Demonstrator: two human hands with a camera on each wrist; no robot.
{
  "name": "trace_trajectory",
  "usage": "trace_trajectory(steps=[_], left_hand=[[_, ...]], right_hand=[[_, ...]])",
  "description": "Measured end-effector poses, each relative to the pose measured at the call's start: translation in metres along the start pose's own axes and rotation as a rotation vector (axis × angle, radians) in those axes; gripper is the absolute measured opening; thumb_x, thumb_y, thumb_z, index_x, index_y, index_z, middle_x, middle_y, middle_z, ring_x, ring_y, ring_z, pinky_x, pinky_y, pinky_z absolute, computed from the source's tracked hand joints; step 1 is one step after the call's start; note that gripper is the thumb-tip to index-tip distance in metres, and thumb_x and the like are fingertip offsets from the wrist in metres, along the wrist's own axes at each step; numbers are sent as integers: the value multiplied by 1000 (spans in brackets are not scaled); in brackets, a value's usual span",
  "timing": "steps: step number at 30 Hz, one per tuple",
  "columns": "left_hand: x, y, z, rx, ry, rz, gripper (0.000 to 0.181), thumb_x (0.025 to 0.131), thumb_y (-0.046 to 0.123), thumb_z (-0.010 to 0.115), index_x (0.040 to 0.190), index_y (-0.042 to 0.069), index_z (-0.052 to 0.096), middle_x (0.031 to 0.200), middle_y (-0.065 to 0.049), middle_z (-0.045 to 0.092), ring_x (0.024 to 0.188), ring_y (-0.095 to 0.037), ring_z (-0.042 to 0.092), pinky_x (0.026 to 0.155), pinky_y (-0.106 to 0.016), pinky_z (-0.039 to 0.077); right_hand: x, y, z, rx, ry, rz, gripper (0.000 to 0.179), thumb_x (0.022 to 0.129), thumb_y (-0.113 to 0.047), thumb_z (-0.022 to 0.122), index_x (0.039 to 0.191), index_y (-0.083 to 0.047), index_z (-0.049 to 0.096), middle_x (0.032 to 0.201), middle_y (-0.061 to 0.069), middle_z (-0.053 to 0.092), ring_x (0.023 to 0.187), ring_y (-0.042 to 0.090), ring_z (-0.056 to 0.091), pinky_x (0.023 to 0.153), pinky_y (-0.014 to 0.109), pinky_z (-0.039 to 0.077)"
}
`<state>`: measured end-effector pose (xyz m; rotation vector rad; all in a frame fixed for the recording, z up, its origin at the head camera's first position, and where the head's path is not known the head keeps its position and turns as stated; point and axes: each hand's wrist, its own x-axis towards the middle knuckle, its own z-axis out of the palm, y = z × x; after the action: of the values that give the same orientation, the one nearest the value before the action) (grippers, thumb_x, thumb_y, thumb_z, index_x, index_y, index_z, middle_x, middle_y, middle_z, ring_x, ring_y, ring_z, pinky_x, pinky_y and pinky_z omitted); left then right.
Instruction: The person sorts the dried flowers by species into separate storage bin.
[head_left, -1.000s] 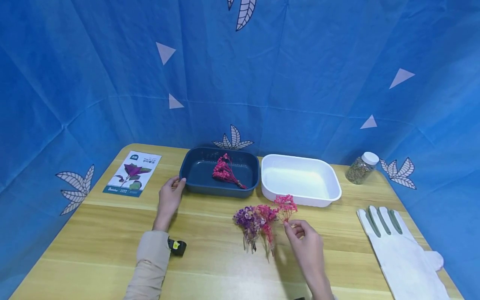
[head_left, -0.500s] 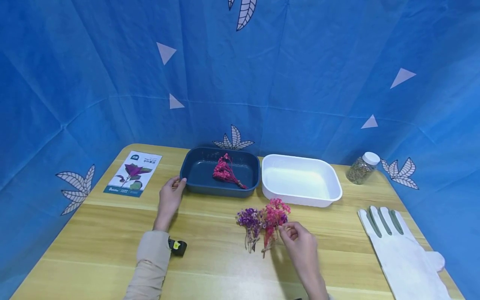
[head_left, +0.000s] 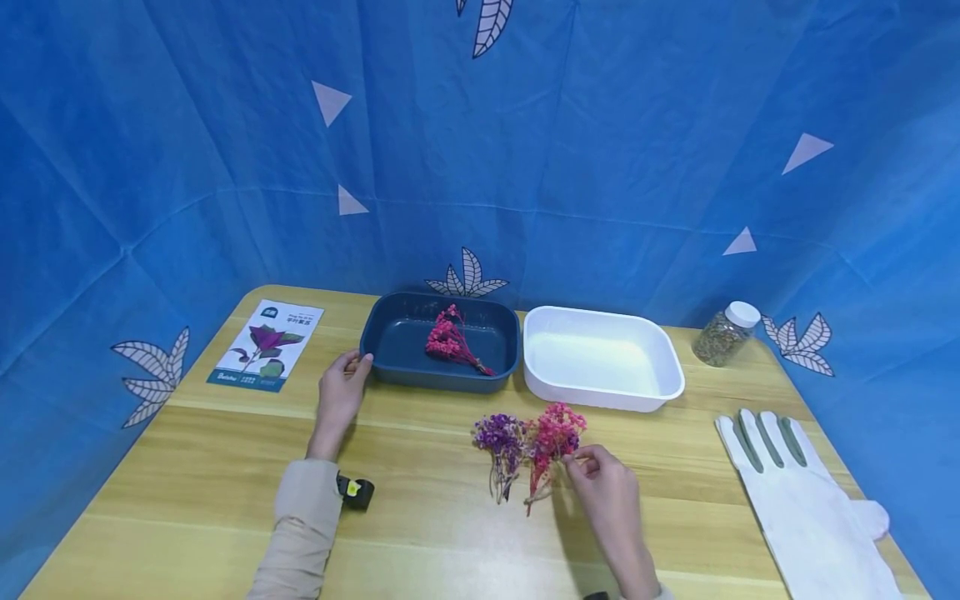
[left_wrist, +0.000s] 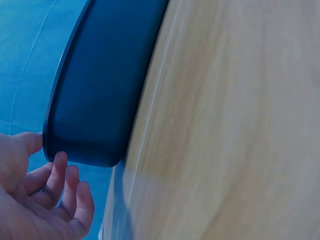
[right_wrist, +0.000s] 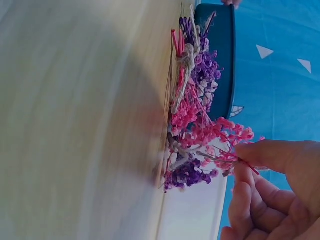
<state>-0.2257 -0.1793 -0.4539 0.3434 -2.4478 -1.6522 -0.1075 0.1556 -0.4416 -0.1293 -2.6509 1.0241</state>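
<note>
My left hand (head_left: 342,400) pinches the rim of a dark blue tray (head_left: 435,382) at its near left corner; in the left wrist view, thumb and fingertips meet at the rim. A pink dried-flower bunch (head_left: 448,340) lies inside this tray. My right hand (head_left: 606,485) pinches a thin stem of pink dried flowers between thumb and index finger, over the heap on the table. That heap holds pink dried flowers (right_wrist: 185,112) and purple dried flowers (head_left: 501,433), some tied with twine (right_wrist: 187,57). In the head view, the pinched sprig overlaps the other pink flowers.
A white tray (head_left: 600,398) stands right of the blue one. Farther right is a lidded jar (head_left: 723,335) with dried bits inside. White gloves (head_left: 817,533) lie at the right edge, a seed packet (head_left: 266,346) at the left. Blue cloth (head_left: 637,125) hangs behind the table.
My right hand has moved left and slightly nearer, bringing the pink sprig from the heap's right side over it. The heap's flowers have shifted a little. The left hand stays at the tray.
</note>
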Motion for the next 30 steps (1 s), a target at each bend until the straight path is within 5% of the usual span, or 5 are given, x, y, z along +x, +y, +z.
trace_trajectory(steps=[8, 18, 30], left_hand=[[1, 1, 0, -8, -8, 1, 48, 100, 29, 48, 134, -5, 47, 115, -24, 55, 109, -33, 53, 92, -43, 43], [2, 1, 0, -13, -11, 1, 50, 100, 30, 48, 135, -6, 46, 117, -25, 55, 111, -34, 52, 95, -44, 43], [1, -1, 0, -8, -11, -5, 50, 100, 29, 48, 135, -6, 46, 117, -25, 54, 112, -34, 52, 96, -45, 42]], right_hand=[[1, -5, -6, 65, 3, 59, 16, 85, -8, 69, 91, 7, 66, 67, 7, 61, 57, 11, 53, 50, 18, 46], [1, -11, -11, 82, 84, 32, 13, 82, -9, 72, 88, 2, 69, 66, 4, 61, 59, 11, 55, 55, 19, 48], [5, -8, -9, 40, -21, 65, 15, 84, -10, 69, 90, 3, 68, 66, 4, 61, 54, 10, 51, 47, 20, 42]])
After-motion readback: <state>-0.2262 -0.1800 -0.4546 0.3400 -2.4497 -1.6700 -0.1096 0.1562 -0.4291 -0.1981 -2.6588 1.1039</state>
